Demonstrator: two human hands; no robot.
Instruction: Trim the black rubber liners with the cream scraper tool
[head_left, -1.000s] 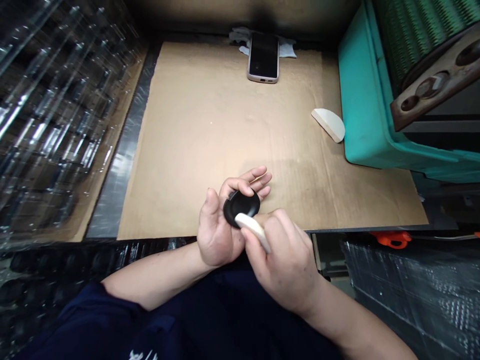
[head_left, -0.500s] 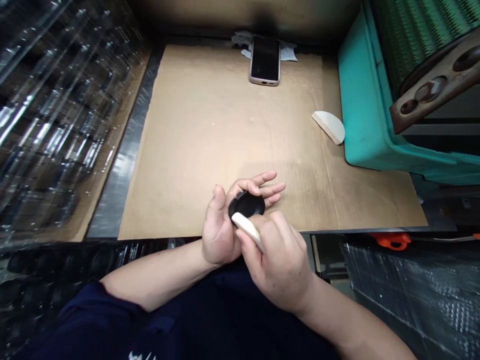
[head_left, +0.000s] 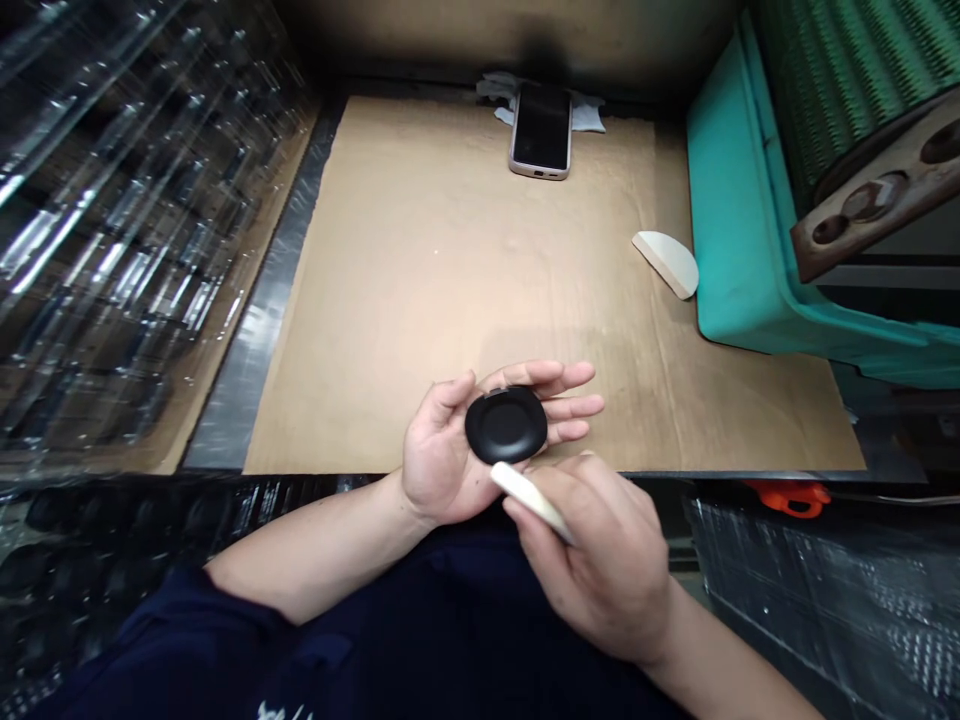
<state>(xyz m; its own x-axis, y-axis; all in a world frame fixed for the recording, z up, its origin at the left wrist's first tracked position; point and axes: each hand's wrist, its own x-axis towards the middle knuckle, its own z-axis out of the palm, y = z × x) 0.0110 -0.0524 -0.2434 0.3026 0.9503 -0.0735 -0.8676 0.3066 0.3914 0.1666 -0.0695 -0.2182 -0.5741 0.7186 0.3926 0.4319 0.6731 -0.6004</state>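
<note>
Cardboard [head_left: 450, 280] mid open; teal bin [head_left: 720, 250] blocks R, prob. clear trays [head_left: 112, 250] L.

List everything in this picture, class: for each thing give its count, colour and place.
disc: one, black, lying on the left palm
held pad: one, cream, in the right hand, tip by the disc's near edge
loose pad: one, cream, half-round, on the cardboard beside the crate
phone: one, dark screen, pale case, far edge of the cardboard
cloth: one, white, under the phone
cardboard: one sheet, brown, centre
crate: one, teal, right
trays: several, clear, left
left hand: one, palm up, fingers spread
right hand: one, closed on the held pad
</note>
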